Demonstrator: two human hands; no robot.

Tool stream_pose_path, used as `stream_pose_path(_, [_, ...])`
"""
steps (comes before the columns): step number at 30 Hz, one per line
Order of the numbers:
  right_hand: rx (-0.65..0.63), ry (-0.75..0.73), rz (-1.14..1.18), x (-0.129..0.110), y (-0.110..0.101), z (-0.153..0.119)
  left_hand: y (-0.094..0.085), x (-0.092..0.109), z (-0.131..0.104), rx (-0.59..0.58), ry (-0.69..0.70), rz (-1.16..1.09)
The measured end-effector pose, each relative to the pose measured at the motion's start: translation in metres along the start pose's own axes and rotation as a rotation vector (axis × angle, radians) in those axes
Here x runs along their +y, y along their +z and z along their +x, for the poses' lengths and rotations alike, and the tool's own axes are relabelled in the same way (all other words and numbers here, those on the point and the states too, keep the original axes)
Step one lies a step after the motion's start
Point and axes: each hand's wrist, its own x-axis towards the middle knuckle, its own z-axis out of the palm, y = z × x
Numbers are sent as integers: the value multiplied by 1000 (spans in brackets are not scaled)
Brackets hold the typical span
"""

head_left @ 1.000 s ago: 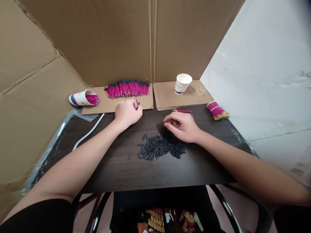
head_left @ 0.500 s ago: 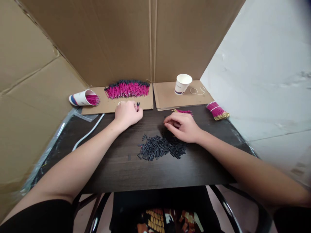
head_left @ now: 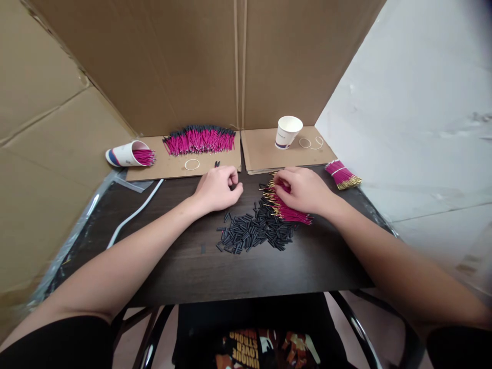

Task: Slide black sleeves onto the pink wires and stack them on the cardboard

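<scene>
My left hand (head_left: 221, 188) is curled above the dark table, with black tips (head_left: 217, 164) of capped wires poking out behind its fingers. Resting over a pile of magenta wires with gold ends (head_left: 290, 207), my right hand (head_left: 303, 189) has its thumb and forefinger bent together; what lies between them is too small to tell. Loose black sleeves (head_left: 253, 230) are heaped in front, touching the wire pile. On the left cardboard sheet lies a row of magenta wires with black ends (head_left: 202, 140).
A tipped paper cup (head_left: 122, 155) holding magenta wires lies at left. An upright paper cup (head_left: 287, 132) and rubber bands (head_left: 311, 143) are on the right cardboard. A banded wire bundle (head_left: 343, 175) sits at the right edge. A white cable (head_left: 134, 215) crosses the left side.
My left hand has moved right and nearer, off the cardboard, uncovering a rubber band. My right hand has shifted right and back, exposing more of the gold-ended wires.
</scene>
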Motion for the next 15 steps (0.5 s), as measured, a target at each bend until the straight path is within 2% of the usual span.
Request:
stream_pose_path(4, [-20, -20, 10, -2, 5, -1, 7, 5, -7, -136, 198, -182])
stream_pose_path(9, [-37, -50, 62, -2, 10, -1, 9, 4, -11, -294, 299, -238])
stream_pose_path(15, [-23, -39, 41, -7, 13, -2, 15, -4, -10, -283, 387, -207])
